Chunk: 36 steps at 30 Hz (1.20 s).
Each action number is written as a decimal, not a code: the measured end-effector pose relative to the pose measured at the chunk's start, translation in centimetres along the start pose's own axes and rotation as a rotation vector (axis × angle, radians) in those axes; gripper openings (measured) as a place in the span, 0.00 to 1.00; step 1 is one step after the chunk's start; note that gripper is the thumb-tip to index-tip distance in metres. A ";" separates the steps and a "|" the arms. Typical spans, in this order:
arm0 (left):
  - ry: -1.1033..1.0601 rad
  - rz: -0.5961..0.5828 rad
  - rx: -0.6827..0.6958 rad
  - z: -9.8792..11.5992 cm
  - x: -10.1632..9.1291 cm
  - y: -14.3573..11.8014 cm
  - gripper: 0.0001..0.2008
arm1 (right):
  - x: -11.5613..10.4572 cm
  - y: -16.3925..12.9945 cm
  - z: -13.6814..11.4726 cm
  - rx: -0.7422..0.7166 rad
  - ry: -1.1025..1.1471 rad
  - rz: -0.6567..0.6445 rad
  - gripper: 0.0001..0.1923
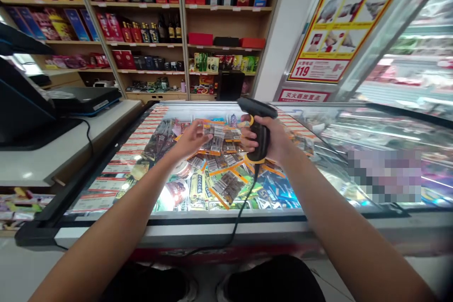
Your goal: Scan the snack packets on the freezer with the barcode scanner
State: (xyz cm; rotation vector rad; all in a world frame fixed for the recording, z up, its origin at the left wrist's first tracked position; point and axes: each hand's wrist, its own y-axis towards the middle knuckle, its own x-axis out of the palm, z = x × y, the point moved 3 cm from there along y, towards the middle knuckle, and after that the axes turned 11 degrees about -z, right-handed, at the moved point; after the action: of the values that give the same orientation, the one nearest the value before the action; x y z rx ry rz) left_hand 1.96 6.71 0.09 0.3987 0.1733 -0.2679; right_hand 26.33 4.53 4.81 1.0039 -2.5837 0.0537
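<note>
My right hand [278, 137] is wrapped round the handle of a black-and-yellow barcode scanner [261, 134], its head tilted up to the left. My left hand [194, 138] pinches the left edge of a small clear snack packet [216, 138] with orange trim and a printed label. Just left of the scanner, the packet is held over the glass top of a chest freezer [116, 165]. Several similar packets [230, 186] lie loosely below my hands. From the scanner's grip a dark cord [244, 203] runs down over the freezer's front edge.
On the left a counter [31, 160] carries a black scale-like device [85, 99]. Shelves [141, 4] of boxes and bottles stand behind the freezer. A pillar with a red-and-yellow poster [329, 23] rises at the right, beside a glass-fronted cabinet [406, 71].
</note>
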 end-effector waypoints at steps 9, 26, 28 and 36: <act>-0.133 0.316 -0.045 -3.1 -2.9 1.1 0.14 | 0.9 2.3 3.7 0.115 -0.110 -0.072 0.16; -0.331 0.431 -0.017 -1.4 -4.5 0.4 0.14 | 0.8 1.5 5.3 0.264 -0.163 -0.003 0.20; -0.299 0.437 -0.045 -1.4 -4.3 0.3 0.13 | 0.7 1.4 5.2 0.280 -0.176 -0.011 0.20; -0.042 0.477 -0.115 -1.6 -7.6 0.7 0.12 | 0.3 1.4 4.8 0.262 -0.145 0.006 0.18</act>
State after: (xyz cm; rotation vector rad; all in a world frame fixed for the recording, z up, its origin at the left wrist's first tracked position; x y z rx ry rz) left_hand -5.22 9.68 0.57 0.3095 0.0486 0.2030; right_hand 23.66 4.60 0.56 1.1281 -2.7629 0.3413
